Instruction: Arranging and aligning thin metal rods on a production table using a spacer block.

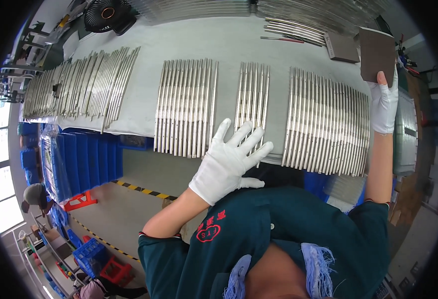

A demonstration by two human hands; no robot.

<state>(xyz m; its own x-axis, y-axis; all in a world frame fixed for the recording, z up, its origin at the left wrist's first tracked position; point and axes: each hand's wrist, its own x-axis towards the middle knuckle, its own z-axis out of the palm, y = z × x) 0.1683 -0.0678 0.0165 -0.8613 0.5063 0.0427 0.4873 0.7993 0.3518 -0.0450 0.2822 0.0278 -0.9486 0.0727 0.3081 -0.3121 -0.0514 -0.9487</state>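
Observation:
Spread fingers of my left hand (229, 162), in a white glove, lie over the near ends of a narrow group of shiny metal rods (252, 92). My right hand (386, 104), gloved in white with the thumb tip bare, grips a flat brown rectangular pad (377, 52) at the far right. Close to that hand lies a wide row of metal rods (327, 122), side by side. Left of my left hand is another row of metal rods (185, 107). My right fingers behind the pad are hidden.
More rods (87, 87) lie in a slanting row at the left. A brown block (341, 48) sits at the back right beside a few loose rods (293, 31). A black fan (108, 16) stands at the back left. Blue crates (87, 157) and a person (36, 197) are beyond the table.

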